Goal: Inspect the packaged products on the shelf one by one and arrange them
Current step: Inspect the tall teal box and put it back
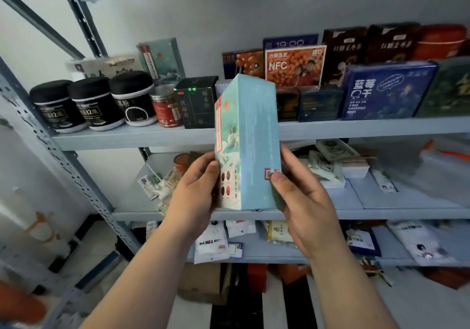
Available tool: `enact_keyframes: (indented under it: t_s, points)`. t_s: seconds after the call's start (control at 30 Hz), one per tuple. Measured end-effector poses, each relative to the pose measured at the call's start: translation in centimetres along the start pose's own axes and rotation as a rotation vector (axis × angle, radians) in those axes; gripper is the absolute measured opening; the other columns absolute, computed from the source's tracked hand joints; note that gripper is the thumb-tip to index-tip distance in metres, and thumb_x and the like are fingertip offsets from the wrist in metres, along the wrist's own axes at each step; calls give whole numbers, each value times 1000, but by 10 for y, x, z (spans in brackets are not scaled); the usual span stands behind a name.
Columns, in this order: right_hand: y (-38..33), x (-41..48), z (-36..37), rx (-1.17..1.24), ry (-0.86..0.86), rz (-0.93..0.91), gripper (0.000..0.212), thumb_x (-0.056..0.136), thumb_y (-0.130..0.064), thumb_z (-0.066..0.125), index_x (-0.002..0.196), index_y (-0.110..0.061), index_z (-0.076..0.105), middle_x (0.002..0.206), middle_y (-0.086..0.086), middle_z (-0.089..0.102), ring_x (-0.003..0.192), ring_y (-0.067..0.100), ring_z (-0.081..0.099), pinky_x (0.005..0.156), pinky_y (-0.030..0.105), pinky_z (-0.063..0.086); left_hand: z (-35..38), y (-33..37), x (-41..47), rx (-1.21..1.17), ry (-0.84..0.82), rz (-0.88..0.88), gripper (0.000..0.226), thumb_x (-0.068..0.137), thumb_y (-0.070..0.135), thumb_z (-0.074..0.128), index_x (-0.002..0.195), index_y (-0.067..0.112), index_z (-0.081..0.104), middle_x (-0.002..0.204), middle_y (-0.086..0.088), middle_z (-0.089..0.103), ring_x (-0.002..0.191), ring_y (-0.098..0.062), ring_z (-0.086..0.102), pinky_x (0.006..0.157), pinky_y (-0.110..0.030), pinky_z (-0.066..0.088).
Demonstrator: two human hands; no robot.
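A tall light-teal box with a red label strip stands upright in mid-air in front of the grey metal shelf. My left hand grips its lower left side, fingers curled round the printed face. My right hand holds its lower right edge, thumb pressed near a small red code square. A matching teal box leans at the back of the top shelf. Packaged boxes fill that shelf to the right: an orange NFC box and a blue box.
Three black-lidded jars and a small red jar stand on the shelf's left part, beside a dark green box. Loose sachets lie on the lower shelves. A cardboard box sits on the floor.
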State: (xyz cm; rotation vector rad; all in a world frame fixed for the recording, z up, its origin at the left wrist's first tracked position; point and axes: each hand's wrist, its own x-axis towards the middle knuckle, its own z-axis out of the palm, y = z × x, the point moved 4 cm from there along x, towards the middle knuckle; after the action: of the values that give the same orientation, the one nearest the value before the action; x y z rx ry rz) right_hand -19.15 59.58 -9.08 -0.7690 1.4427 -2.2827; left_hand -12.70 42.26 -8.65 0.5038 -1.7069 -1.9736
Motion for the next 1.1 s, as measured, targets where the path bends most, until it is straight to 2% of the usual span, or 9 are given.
enact_keyframes:
  t_s: [0.1, 0.23, 0.33, 0.43, 0.63, 0.73, 0.83, 0.97, 1.1]
  points:
    - [-1, -5, -9, -61, 6, -35, 55, 88, -32, 69, 141, -34, 58, 137, -11, 66, 128, 14, 63, 106, 43, 51, 11, -5, -2, 17, -4, 40, 33, 108, 15, 47, 129, 36, 62, 117, -6, 71, 96, -28, 67, 75, -46, 57]
    - [-3, -8, -19, -144, 54, -87, 45, 90, -34, 67, 135, -37, 63, 133, -12, 69, 125, 12, 64, 102, 43, 53, 19, -11, -6, -27, -131, 29, 39, 105, 23, 56, 141, 36, 54, 125, -1, 69, 105, -29, 65, 80, -48, 55]
    - [-3, -10, -22, -168, 46, -91, 41, 92, -31, 63, 133, -36, 63, 131, -16, 69, 125, 7, 63, 103, 37, 55, 22, -18, -9, -2, -290, 16, 86, 77, 54, 81, 151, 35, 41, 140, -9, 59, 118, -29, 65, 87, -46, 56]
    - [-2, -12, -25, -210, 28, -89, 40, 98, -27, 60, 137, -34, 62, 135, -15, 66, 129, 7, 60, 106, 39, 53, 25, -21, -10, -29, -330, 2, 110, 57, 55, 94, 149, 33, 39, 142, -12, 57, 126, -33, 62, 92, -51, 57]
    - [1, -13, -30, -212, 42, -49, 37, 95, -40, 57, 131, -40, 66, 130, -19, 69, 124, 3, 62, 105, 36, 54, 28, -26, -11, -106, -264, -34, 102, 60, 37, 92, 146, 30, 39, 140, -15, 58, 121, -37, 64, 88, -56, 58]
    - [8, -9, -35, -168, 69, 4, 42, 100, -60, 52, 129, -36, 70, 131, -12, 70, 128, 8, 60, 112, 44, 48, 36, -30, -13, -227, -293, -171, 101, 67, 49, 87, 150, 19, 39, 140, -17, 60, 125, -42, 61, 88, -61, 56]
    - [17, -4, -39, -149, 58, 61, 56, 90, -69, 49, 131, -37, 69, 137, -10, 66, 136, 11, 55, 118, 49, 38, 43, -29, -16, -394, -305, -275, 72, 86, 59, 64, 143, 15, 55, 142, -20, 59, 129, -45, 57, 92, -65, 52]
    - [23, 2, -41, -138, 64, 78, 43, 90, -58, 54, 126, -43, 71, 136, -14, 67, 133, 8, 56, 118, 48, 39, 46, -27, -18, -502, -321, -306, 55, 96, 57, 41, 121, 21, 75, 136, -18, 64, 122, -42, 63, 95, -67, 51]
    - [27, 4, -40, -82, 17, 165, 48, 80, -43, 70, 127, -51, 64, 134, -16, 67, 128, 10, 61, 115, 46, 43, 41, -30, -19, -527, -302, -371, 60, 101, 54, 32, 140, 16, 57, 137, -20, 63, 120, -43, 64, 89, -65, 55]
